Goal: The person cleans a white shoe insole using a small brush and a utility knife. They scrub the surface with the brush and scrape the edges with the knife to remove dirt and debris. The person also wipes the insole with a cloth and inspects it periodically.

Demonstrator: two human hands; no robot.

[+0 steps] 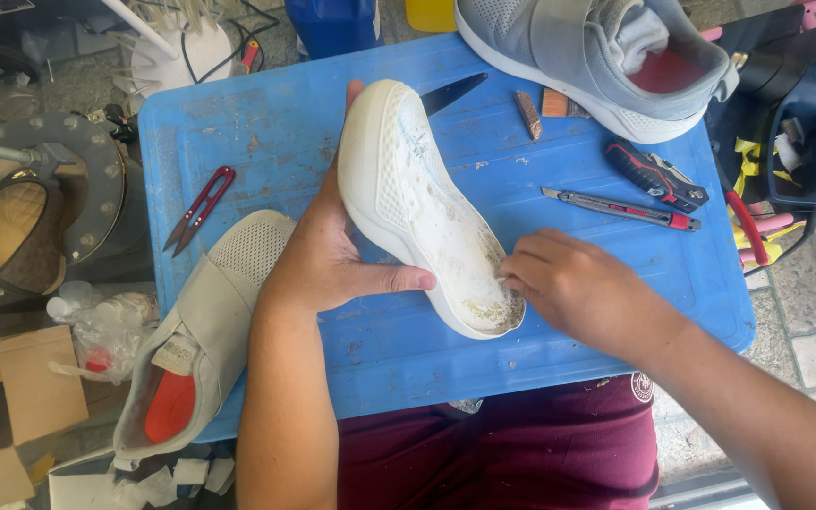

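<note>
- The left hand (328, 255) grips a white shoe sole (424, 203) at the centre of the frame, thumb across its near edge and fingers wrapped behind it, holding it tilted over a blue board (380, 359).
- The right hand (573, 288) comes in from the lower right; its fingertips (512, 269) pinch at the sole's heel end, where the surface is stained with yellowish residue. Whether they hold anything small there cannot be told.
- A beige shoe upper (210, 321) with a red insole lies at the lower left, hanging over the board's edge.
- Red thread snips (198, 210) lie on the board's left part.
- A grey shoe (597, 57) sits at the upper right, overlapping the board's far edge.
- A utility knife (620, 209) and a black-and-red tool (655, 176) lie right of the sole, well apart from it.
- A dark blade (453, 93) shows just behind the sole's toe.
- Maroon shorts (502, 453) fill the bottom centre.
</note>
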